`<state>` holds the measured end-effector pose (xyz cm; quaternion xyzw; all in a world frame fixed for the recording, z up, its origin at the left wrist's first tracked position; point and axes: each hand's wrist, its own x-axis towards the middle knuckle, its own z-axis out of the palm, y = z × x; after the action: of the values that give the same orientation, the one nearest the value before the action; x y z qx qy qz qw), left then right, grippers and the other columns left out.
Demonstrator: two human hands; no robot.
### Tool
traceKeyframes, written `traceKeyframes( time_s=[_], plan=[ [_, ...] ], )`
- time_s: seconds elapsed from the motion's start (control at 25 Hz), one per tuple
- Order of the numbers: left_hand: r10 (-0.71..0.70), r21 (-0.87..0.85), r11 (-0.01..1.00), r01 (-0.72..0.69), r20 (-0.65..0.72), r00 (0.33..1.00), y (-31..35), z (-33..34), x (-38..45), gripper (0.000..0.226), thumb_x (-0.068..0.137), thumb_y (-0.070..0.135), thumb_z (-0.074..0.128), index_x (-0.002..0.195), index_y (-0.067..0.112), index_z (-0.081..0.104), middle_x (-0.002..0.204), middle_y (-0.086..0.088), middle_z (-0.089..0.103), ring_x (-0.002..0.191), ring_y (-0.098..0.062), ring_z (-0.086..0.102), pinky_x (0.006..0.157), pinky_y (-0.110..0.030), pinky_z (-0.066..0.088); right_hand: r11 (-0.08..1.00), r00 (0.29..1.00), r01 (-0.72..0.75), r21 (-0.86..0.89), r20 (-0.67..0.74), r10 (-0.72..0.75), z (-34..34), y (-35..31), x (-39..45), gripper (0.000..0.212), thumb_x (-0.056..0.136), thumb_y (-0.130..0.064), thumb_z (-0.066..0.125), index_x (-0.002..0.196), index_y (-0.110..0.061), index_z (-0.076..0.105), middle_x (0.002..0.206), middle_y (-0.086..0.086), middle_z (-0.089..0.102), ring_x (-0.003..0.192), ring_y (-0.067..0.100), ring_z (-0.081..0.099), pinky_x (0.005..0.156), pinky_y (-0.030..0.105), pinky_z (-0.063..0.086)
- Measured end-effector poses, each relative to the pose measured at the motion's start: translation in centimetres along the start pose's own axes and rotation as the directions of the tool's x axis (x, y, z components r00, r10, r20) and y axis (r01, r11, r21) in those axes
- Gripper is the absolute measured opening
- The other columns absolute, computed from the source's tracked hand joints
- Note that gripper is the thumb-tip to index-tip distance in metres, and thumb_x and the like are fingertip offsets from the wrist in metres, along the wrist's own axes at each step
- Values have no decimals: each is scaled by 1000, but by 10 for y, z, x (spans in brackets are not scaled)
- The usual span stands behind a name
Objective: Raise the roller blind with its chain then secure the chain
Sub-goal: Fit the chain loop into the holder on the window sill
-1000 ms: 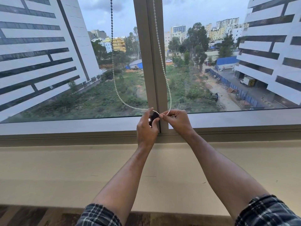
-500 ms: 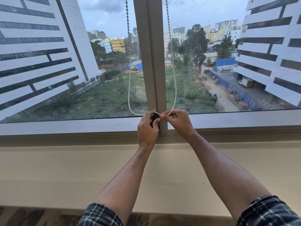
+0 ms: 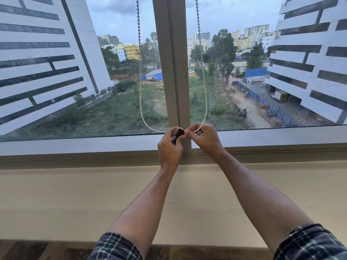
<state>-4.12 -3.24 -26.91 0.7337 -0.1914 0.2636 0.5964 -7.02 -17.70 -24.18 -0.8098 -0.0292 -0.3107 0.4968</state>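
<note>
Chain (image 3: pixel 204 102) pinched between both hands (image 3: pixel 187 139)

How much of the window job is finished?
The raising looks done: no blind covers the glass anywhere in view. Right now both hands, left hand and right hand, pinch the bottom of the bead chain at a small black clip on the window frame. Left to do: finish hooking the chain in and let go; I cannot tell whether it has caught.
</note>
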Motion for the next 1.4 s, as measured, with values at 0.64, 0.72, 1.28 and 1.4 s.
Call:
traceKeyframes(
  time_s=[0.64,0.72,1.28,1.4],
  plan=[
    [148,-29,988,-149,-24,989,12,-2,-4,43,91,8,72,127,23,56,98,17,68,90,-2,71,81,-31,63,984,996,47,172,-87,-33,2,-2,-1,12,90,-22,80,85,-11,78,73,-4,74,67,3,65,67,20,50],
    [132,-53,990,-133,-9,991,13,-3,-6,52,90,8,73,133,28,51,99,22,67,91,-1,72,81,-27,62,979,994,53,199,-106,-32,2,-5,1,9,90,-22,79,84,-16,78,73,-4,74,67,5,66,67,20,51],
    [136,21,991,-135,-46,990,8,4,-8,39,92,12,71,131,13,63,112,6,67,97,-2,65,87,-22,59,984,973,175,28,-155,-169,5,2,-10,4,90,-14,78,87,-12,76,77,-4,72,70,2,65,68,18,50],
    [128,25,992,-127,-39,991,7,3,-7,37,92,12,71,128,11,64,112,5,68,99,-1,64,88,-21,59,981,972,191,-18,-137,-192,3,0,-10,7,90,-13,78,87,-8,77,80,0,74,72,4,66,69,20,51]
  ],
)
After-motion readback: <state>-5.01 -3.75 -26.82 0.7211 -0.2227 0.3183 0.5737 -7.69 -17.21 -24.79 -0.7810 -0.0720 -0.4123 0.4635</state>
